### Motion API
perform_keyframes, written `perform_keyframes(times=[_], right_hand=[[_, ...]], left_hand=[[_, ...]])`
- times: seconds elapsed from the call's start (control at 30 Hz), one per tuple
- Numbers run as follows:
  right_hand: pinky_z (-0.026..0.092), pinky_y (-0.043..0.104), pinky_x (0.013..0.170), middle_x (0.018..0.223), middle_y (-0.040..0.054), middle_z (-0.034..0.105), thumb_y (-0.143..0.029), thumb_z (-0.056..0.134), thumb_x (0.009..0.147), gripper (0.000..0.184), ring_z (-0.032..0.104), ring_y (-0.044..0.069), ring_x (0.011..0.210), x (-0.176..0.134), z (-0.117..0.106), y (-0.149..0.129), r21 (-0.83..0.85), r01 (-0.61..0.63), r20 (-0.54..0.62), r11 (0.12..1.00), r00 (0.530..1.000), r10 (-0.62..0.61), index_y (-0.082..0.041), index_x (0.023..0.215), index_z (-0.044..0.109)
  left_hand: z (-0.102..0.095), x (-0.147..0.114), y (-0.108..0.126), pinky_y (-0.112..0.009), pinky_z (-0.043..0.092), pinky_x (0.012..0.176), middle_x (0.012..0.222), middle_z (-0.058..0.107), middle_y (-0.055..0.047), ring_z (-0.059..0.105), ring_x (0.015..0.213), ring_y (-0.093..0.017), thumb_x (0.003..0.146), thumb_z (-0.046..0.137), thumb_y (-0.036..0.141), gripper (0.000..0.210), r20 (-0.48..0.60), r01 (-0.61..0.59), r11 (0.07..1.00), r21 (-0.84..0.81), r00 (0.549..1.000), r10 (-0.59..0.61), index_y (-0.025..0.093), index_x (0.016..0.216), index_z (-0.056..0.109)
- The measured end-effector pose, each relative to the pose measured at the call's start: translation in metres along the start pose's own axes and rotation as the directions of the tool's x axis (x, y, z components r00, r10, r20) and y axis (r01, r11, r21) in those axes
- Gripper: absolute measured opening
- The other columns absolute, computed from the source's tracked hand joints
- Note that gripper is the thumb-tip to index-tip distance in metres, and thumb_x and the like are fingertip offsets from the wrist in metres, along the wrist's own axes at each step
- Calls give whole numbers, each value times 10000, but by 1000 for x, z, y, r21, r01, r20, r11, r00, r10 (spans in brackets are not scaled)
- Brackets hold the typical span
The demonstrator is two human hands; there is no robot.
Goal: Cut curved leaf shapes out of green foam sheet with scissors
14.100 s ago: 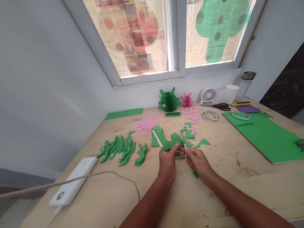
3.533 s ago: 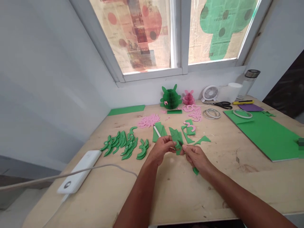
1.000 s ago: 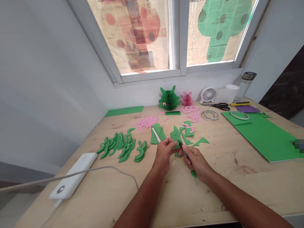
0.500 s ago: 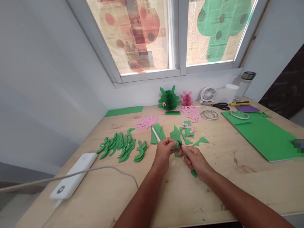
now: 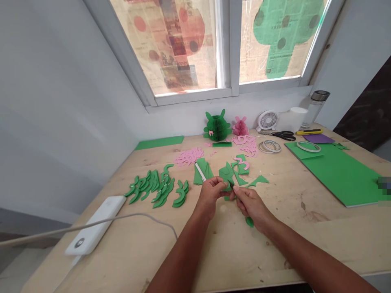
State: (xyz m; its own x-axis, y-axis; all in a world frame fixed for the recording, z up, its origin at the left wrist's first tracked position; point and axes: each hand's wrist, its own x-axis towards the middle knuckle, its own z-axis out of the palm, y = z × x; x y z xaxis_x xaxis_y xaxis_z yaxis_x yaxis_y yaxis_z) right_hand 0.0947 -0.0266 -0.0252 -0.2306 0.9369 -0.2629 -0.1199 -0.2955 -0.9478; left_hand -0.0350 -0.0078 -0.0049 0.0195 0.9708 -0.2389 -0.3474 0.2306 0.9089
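My left hand (image 5: 213, 194) pinches a piece of green paper (image 5: 226, 172) near the middle of the table. Close against it, my right hand (image 5: 251, 203) is closed round a pair of scissors (image 5: 231, 185); only their dark blades show, at the paper's edge, and the handles are hidden in my fingers. A small green paper piece (image 5: 249, 221) lies under my right hand. Just beyond my left hand, a white pen (image 5: 200, 171) rests on green paper. Green offcuts (image 5: 259, 180) and a pink curved cutout (image 5: 243, 163) lie beyond my hands.
Stacked green cutouts (image 5: 163, 190) lie left, near a white power bank (image 5: 95, 224) with a cable. Pink cutouts (image 5: 188, 156), honeycomb paper figures (image 5: 217, 127), tape rolls (image 5: 270, 146), black scissors (image 5: 284, 135), a fan (image 5: 267, 120) and a yellow cutter (image 5: 309, 132) lie behind. Green sheets (image 5: 342, 175) lie right.
The green paper in my left hand has turned slightly, so its top edge looks rounder and lower. My hands have stayed almost in place.
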Motion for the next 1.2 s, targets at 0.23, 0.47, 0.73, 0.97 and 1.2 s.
perform_keyframes(times=[0.23,0.47,0.73,0.97,1.2], right_hand=[[104,208,346,364,-89,309,-574,530,759,437,186,51,332,0,-1,1,-2,12,15,1000,1000,-12,-154,646,578],[113,207,346,355,-90,304,-565,527,765,431,181,53,336,0,-1,1,-17,15,18,1000,1000,-14,-155,641,574],[108,211,348,359,-94,285,-586,528,745,443,166,55,340,2,-1,2,-45,15,-1,999,1000,-15,-159,637,567],[102,210,342,369,-92,288,-597,532,740,444,165,55,337,4,-3,6,-17,4,-24,1000,1000,-5,-164,645,560],[101,209,341,364,-92,291,-607,532,731,451,165,53,331,5,-3,6,-20,8,-21,1000,1000,-8,-165,644,557]], left_hand=[[-2,0,3,-283,476,568,499,460,61,482,443,-86,536,669,211,175,40,8,1000,11,999,-9,154,540,503],[-4,-1,6,-289,480,573,498,467,58,503,448,-98,548,663,203,173,77,18,1000,21,997,-20,156,544,496],[-6,1,3,-291,486,587,526,498,43,504,476,-96,532,691,219,184,77,31,999,27,996,-33,147,551,523],[0,2,-2,-281,494,590,533,484,41,487,507,-95,519,709,233,186,-37,-10,1000,-20,999,9,146,555,549],[5,-6,-1,-250,482,582,563,495,32,485,542,-93,572,689,251,167,-36,-70,997,-38,997,68,147,572,559]])
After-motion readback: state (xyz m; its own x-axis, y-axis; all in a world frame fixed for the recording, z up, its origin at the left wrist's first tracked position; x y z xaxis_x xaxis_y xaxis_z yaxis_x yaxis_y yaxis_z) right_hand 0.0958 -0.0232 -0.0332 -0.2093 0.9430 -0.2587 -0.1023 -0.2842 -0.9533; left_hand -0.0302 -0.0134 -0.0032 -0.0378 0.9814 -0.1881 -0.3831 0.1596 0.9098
